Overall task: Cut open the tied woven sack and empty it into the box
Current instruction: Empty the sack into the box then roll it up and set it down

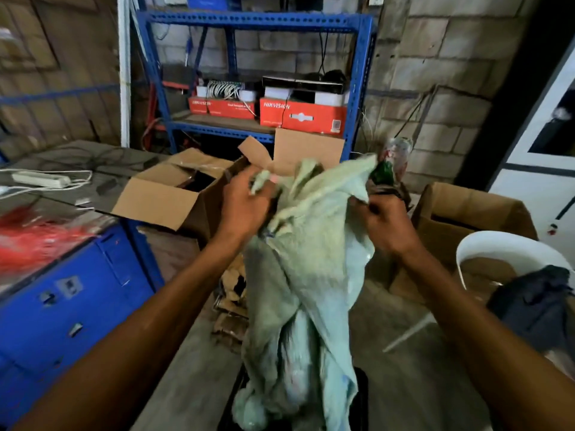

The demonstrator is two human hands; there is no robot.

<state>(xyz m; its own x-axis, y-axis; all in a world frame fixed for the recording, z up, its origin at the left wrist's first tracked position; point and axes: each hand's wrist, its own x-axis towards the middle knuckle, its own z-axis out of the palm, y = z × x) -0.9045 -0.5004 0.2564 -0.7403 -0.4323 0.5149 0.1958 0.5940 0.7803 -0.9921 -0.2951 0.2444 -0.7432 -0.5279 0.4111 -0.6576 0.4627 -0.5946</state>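
A pale green woven sack [306,275] hangs limp in front of me, its mouth held up high. My left hand [245,206] grips the left side of the sack's top edge. My right hand [385,225] grips the right side of that edge. Just past my right hand a clear plastic bottle [396,152] and a dark green thing [384,172] show at the sack's mouth, blurred. An open cardboard box [168,197] stands behind my left hand, its flaps spread. The sack's bottom reaches a dark container [361,396] by my feet.
A second open cardboard box [466,206] stands at the right, with a white chair [504,247] holding dark cloth in front of it. A blue cabinet [74,300] is at left, a blue shelf rack [357,88] with red boxes behind. Crushed cardboard lies on the floor.
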